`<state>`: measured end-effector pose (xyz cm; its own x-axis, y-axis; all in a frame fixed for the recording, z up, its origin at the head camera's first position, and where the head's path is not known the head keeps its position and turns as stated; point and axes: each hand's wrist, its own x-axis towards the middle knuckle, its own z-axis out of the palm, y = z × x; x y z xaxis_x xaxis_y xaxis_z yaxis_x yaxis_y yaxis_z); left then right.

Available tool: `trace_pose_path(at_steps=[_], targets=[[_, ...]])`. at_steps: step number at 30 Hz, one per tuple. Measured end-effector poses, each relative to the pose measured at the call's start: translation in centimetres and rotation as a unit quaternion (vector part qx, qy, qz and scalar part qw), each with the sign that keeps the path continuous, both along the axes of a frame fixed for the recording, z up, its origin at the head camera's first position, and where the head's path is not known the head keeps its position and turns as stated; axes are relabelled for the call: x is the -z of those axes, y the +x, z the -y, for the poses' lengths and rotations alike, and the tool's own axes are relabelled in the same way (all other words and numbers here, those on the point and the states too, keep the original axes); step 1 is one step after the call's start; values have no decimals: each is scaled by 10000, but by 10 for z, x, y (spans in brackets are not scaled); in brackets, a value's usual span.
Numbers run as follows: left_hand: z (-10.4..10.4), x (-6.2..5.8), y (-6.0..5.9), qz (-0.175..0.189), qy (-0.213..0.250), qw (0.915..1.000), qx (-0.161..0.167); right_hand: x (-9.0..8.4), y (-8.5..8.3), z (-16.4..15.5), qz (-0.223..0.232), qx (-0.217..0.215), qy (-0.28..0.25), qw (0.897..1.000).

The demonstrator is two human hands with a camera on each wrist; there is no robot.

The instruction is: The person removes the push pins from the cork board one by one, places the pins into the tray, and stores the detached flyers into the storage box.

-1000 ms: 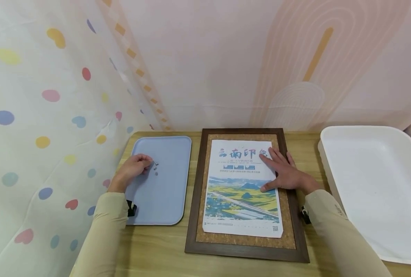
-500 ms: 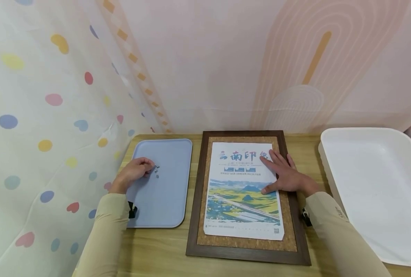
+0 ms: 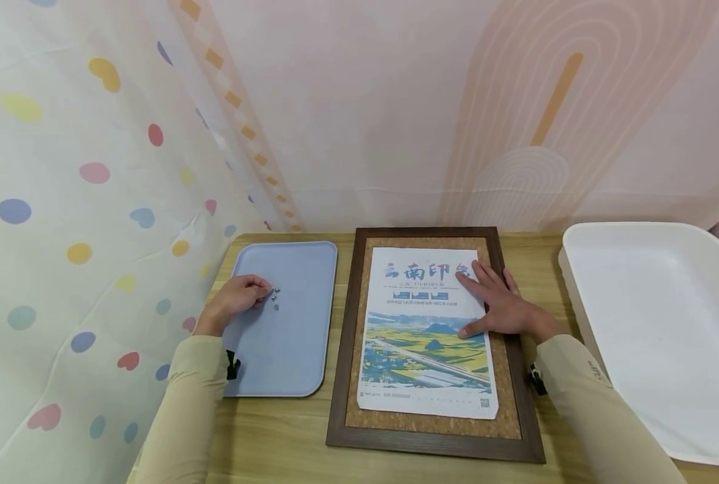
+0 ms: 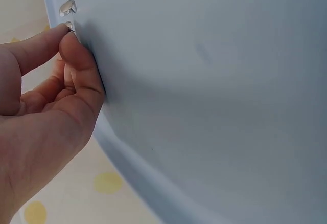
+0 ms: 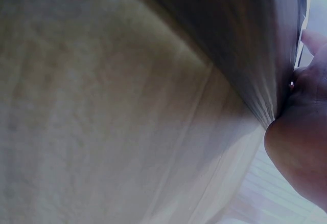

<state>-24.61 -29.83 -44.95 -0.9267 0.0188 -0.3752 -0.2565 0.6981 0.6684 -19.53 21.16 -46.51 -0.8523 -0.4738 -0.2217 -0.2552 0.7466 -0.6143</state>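
Observation:
My left hand [image 3: 263, 294] lies on the left side of a pale blue tray [image 3: 292, 356]. In the left wrist view its thumb and forefinger [image 4: 69, 32] pinch a small silver thumbtack [image 4: 70, 26]. Two more thumbtacks [image 4: 67, 7] lie just beyond it on the tray [image 4: 214, 91]; in the head view they are tiny specks [image 3: 276, 306]. My right hand [image 3: 477, 296] presses flat, fingers spread, on the upper right of a printed poster [image 3: 422, 336]. The poster lies on a cork board in a dark wooden frame [image 3: 341, 376].
A large white tub [image 3: 656, 323] stands at the right end of the wooden table [image 3: 274, 437]. A spotted curtain [image 3: 81, 202] hangs close on the left, and a pink patterned backdrop stands behind. The right wrist view is blurred, showing only the frame's edge and the heel of my hand [image 5: 301, 152].
My left fingertips have edged slightly towards the thumbtacks. The right hand has stayed flat on the poster.

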Motion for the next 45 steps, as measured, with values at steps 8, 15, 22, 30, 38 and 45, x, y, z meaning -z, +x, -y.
trace_pose_path(at_steps=[8, 15, 22, 30, 38, 45], targets=[[0, -3, 1, -104, -170, 9998, 29, 0, 0, 1, 3, -13, -17, 10000], [-1, -4, 2, -48, -215, 9998, -1, -3, 0, 0, 31, -18, -20, 10000], [-3, -5, 2, -22, -183, 9998, -72, -3, -1, -1, 39, 9, 27, 10000], [-3, -2, 3, 56, -78, 9995, -311, -2, -2, 1, 63, 28, 107, 9999], [-5, -2, 4, 50, 37, 9988, -486, -2, -1, 2, 36, 36, 98, 9999], [-12, -7, 9, 31, 114, 9971, -752, -3, 0, 1, 11, 30, 6, 10000]])
